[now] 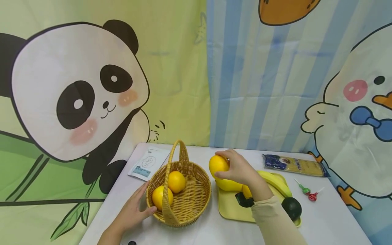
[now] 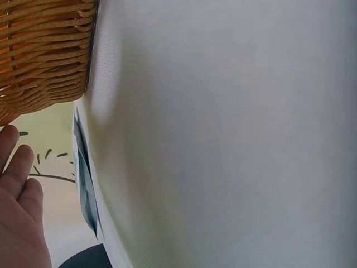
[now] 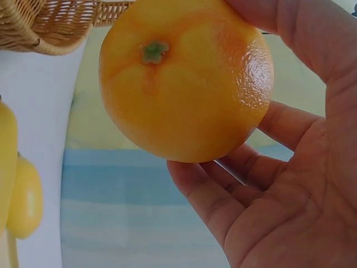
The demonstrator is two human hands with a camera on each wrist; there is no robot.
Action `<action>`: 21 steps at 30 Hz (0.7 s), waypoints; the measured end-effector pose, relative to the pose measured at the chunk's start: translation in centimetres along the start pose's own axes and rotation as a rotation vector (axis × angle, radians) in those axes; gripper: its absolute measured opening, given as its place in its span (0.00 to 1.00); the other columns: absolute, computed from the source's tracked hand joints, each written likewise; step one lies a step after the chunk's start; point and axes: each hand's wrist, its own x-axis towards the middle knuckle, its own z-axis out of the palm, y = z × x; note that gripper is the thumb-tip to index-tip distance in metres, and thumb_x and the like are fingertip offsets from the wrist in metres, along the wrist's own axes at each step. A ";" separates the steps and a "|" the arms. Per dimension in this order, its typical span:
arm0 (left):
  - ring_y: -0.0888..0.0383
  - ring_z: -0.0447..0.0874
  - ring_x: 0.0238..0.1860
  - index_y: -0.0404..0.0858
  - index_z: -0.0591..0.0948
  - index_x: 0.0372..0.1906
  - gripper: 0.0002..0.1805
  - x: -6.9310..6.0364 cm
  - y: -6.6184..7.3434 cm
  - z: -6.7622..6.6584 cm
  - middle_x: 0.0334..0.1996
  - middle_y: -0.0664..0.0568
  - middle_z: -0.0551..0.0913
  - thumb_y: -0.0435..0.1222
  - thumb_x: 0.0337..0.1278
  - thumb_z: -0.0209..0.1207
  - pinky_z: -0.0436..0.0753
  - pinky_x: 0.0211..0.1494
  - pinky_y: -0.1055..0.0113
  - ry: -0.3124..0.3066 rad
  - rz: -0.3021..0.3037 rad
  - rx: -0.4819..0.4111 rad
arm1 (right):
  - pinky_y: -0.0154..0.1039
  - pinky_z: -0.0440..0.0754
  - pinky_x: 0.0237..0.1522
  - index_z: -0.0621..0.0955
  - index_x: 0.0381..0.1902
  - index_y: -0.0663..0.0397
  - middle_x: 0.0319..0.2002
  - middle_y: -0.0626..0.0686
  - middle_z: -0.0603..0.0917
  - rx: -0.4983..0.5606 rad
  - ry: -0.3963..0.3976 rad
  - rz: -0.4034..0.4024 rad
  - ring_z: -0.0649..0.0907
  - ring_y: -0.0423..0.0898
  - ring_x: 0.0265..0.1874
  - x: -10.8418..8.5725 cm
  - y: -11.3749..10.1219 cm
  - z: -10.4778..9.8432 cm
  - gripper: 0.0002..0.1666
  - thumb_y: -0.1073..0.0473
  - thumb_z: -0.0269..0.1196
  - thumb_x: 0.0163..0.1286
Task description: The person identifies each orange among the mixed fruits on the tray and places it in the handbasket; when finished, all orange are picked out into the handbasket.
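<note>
My right hand grips an orange between thumb and fingers, in the air right of the basket. Close up in the right wrist view, the orange shows its green stem end. The wicker basket stands on the table with its handle up. Inside, on its left side, lie two more oranges, one at the back and one in front, partly behind the handle. My left hand rests at the basket's left side, fingers extended and thumb near the rim; the left wrist view shows its fingers beside the wickerwork.
A yellow tray on the right bears bananas, a dark green round fruit and other items partly hidden by my right arm. Behind it lies a pasta pack, with lollipops at the right. A white pouch lies behind the basket.
</note>
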 end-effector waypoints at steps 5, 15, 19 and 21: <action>0.32 0.59 0.81 0.46 0.54 0.85 0.57 -0.1 -0.1 0.0 0.84 0.41 0.58 0.58 0.57 0.70 0.65 0.75 0.25 -0.005 -0.007 -0.003 | 0.45 0.84 0.50 0.77 0.72 0.44 0.66 0.53 0.79 -0.007 -0.015 0.004 0.81 0.49 0.52 0.6 -0.4 0.7 0.44 0.48 0.78 0.57; 0.33 0.60 0.81 0.48 0.55 0.85 0.57 -0.1 -0.2 0.0 0.83 0.41 0.59 0.57 0.56 0.72 0.66 0.74 0.25 0.009 0.015 -0.013 | 0.46 0.84 0.52 0.77 0.72 0.43 0.64 0.53 0.80 0.003 -0.036 0.006 0.81 0.48 0.51 1.5 -1.0 1.9 0.45 0.48 0.79 0.57; 0.33 0.60 0.81 0.50 0.54 0.85 0.57 -0.1 -0.3 0.0 0.83 0.41 0.58 0.57 0.56 0.71 0.66 0.75 0.26 0.004 0.013 -0.021 | 0.45 0.84 0.52 0.77 0.72 0.42 0.65 0.54 0.79 -0.006 -0.034 0.011 0.81 0.48 0.52 1.9 -1.1 2.2 0.45 0.49 0.79 0.55; 0.33 0.60 0.81 0.50 0.54 0.85 0.57 0.0 -0.2 0.0 0.83 0.41 0.58 0.57 0.56 0.71 0.66 0.75 0.26 0.000 0.009 -0.024 | 0.45 0.84 0.52 0.77 0.72 0.43 0.65 0.54 0.79 -0.008 -0.035 0.009 0.81 0.49 0.53 2.1 -1.2 2.4 0.45 0.49 0.79 0.55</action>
